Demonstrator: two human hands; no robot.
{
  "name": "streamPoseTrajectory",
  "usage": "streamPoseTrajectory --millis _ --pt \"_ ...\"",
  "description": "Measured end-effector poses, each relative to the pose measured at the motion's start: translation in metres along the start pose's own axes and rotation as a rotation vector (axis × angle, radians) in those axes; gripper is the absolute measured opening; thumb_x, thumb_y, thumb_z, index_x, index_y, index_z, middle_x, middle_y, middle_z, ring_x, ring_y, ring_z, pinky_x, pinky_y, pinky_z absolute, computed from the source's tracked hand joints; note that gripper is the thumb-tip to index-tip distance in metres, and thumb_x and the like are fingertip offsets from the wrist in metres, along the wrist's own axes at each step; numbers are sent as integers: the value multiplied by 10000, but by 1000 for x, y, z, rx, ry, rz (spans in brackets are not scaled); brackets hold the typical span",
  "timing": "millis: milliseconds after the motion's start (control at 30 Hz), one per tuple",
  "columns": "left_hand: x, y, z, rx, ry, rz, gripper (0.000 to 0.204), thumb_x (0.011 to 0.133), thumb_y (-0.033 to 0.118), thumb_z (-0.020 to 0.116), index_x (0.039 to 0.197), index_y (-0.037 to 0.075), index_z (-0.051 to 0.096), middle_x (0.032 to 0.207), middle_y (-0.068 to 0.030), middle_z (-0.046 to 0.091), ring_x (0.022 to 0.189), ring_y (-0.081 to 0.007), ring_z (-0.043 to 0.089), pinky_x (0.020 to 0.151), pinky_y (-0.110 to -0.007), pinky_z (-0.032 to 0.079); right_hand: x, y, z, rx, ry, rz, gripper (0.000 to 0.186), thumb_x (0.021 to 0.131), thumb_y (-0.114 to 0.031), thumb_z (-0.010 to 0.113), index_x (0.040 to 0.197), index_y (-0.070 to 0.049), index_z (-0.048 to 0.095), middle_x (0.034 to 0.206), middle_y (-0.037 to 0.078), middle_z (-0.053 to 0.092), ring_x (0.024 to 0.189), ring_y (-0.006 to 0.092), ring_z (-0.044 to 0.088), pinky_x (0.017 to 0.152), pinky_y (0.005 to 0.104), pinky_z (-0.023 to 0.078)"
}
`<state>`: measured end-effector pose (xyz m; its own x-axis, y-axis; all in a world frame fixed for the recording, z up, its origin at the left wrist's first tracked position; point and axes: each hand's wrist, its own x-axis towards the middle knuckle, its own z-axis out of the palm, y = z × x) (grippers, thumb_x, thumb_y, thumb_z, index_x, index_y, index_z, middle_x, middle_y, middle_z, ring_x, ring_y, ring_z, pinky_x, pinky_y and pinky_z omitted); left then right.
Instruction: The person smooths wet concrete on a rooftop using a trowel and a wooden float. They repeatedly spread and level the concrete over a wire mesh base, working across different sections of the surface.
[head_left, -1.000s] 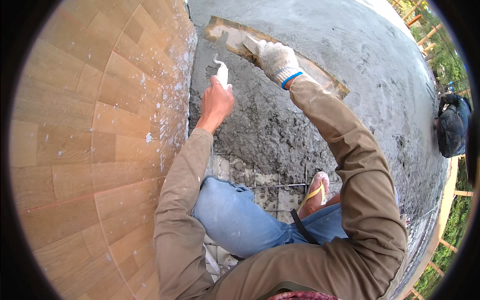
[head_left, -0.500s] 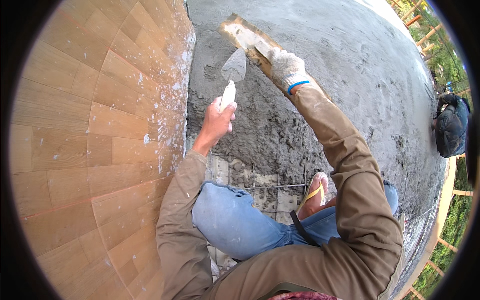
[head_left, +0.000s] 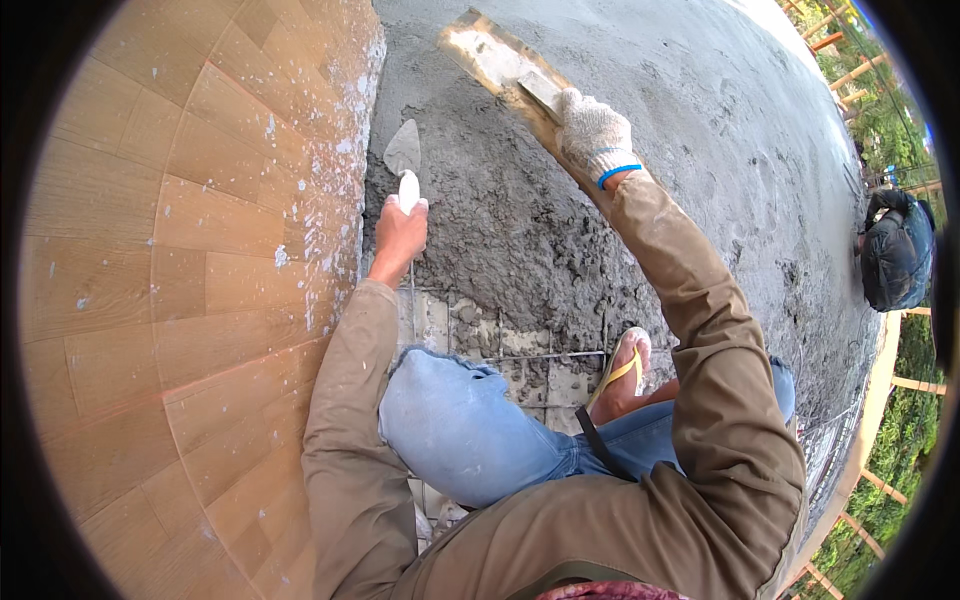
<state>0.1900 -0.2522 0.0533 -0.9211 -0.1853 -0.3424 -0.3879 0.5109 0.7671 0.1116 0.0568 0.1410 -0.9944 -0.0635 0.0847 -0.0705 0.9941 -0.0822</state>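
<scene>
Concrete (head_left: 520, 225) spreads beneath hands (head_left: 401, 237) (head_left: 596, 130) holding trowel (head_left: 403, 148) and board (head_left: 488, 52)

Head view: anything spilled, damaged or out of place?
Pale splatters speckle the wood-patterned surface, thickest along its edge beside the grey concrete, marring an otherwise brown finish. Also mismatched: the right hand is gloved, the left hand bare.

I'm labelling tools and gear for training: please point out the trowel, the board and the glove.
Trowel (head_left: 403, 150): head view, middle of the blade.
Board (head_left: 506, 73): head view, pale upper face.
Glove (head_left: 594, 130): head view, over the hand's back.
</scene>
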Motion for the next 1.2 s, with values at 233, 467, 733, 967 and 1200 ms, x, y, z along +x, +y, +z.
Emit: streamPoseTrajectory --millis 233,467,733,967,1200 --pt "-85 -42 -7 -524 -160 -40 229 1027 234 587 1127 31 553 771 -11 551 513 -65 478 420 -231 410 -22 130 27 1 -85 406 516 869 -398 688 1201 -14 595 1104 229 713 1068 396 694 907 492 551" --pt "-118 -84 17 -619 -173 -149 234 1040 266 573 1106 46 529 760 -16 554 467 -76 488 399 -231 394 -119 265 93 -69 6 818 655 851 -438 690 1314 2 544 1195 292 653 1109 431 664 912 515 547" --pt "-109 -63 24 -622 -276 -98 326 1062 304 504 1205 13 536 761 -37 583 475 -85 499 416 -240 412 -160 236 124 -41 281 1031 785 851 -406 703 1482 -31 424 1251 303 625 1172 455 600 988 519 491" --pt "-75 -4 54 -307 -297 287 453 1028 239 481 1363 -63 442 856 -160 660 620 -153 616 591 -317 515 -128 -24 96 1374 -187 407 547 980 -437 650 1337 -27 593 1175 134 669 1058 233 641 883 363 521" --pt "-99 -20 -10 -190 -280 319 493 1016 243 595 1392 -60 501 1093 -179 695 966 -193 673 834 -324 539 -121 -76 92 1495 -560 240 209 941 -208 679 990 -61 538 759 61 621 634 146 614 581 320 512"
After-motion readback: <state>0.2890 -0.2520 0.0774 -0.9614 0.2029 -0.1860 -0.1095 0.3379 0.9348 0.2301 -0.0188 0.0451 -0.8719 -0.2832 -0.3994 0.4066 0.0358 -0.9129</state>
